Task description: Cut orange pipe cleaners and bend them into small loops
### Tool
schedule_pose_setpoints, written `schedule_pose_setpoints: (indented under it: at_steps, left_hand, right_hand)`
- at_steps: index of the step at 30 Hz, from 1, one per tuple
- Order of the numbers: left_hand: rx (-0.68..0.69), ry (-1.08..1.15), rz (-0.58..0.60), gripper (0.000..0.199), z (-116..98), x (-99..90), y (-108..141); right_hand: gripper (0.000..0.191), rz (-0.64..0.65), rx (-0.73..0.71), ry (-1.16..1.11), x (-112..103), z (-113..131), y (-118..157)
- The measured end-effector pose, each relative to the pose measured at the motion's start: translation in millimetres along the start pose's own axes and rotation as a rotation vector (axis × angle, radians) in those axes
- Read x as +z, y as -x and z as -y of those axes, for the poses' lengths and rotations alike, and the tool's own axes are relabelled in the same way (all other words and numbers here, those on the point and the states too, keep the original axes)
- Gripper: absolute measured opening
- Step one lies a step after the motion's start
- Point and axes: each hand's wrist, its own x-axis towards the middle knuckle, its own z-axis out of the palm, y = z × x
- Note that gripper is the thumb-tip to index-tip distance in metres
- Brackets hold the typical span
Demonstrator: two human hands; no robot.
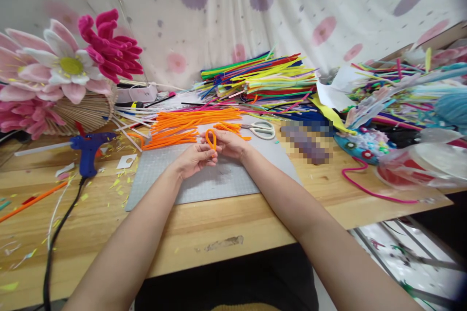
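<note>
Between my two hands is an orange pipe cleaner [207,139] bent into a narrow upright loop. My left hand [195,159] pinches it low down, near where its ends come together. The fingers of my right hand [230,145] close on its right side. Both hands are just above a grey cutting mat [160,175]. Behind them lies a pile of long orange pipe cleaners [175,129], with a smaller bunch of short orange pieces [228,128] beyond my right hand. White-handled scissors [263,130] rest on the mat to the right, their blades partly under the orange pieces.
At left stand a blue glue gun [87,150] with a black cord and pink and white fuzzy flowers [69,65]. Colourful pipe cleaner bundles [262,80] are heaped at the back. A plastic tub [430,165] sits at right. Yellow scraps litter the wooden table [189,233].
</note>
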Motion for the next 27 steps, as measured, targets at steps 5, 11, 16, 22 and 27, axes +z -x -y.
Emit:
schedule_pose_setpoints:
  at_steps: [5, 11, 16, 22, 27]
  left_hand:
    - [0.024, 0.026, -0.012, 0.016, 3, -1.4, -1]
    - [0.055, -0.035, -0.071, 0.016, 5, -2.7, -4]
    - [0.051, -0.076, -0.043, 0.016, 6, -0.3, -3]
    - [-0.007, -0.012, 0.015, 0.016, 5, -0.5, 1]
    - [-0.016, -0.039, -0.025, 0.017, 5, 1.0, 0]
  right_hand:
    - [0.023, -0.098, -0.043, -0.008, 4, 1, -2]
    - [0.017, -0.181, -0.114, -0.042, 7, 3, -1]
    - [0.014, -0.203, -0.07, -0.1, 7, 6, 2]
    - [0.019, -0.099, -0.005, -0.138, 2, 5, 3]
    - [0.018, -0.097, -0.046, -0.203, -5, 0, 0]
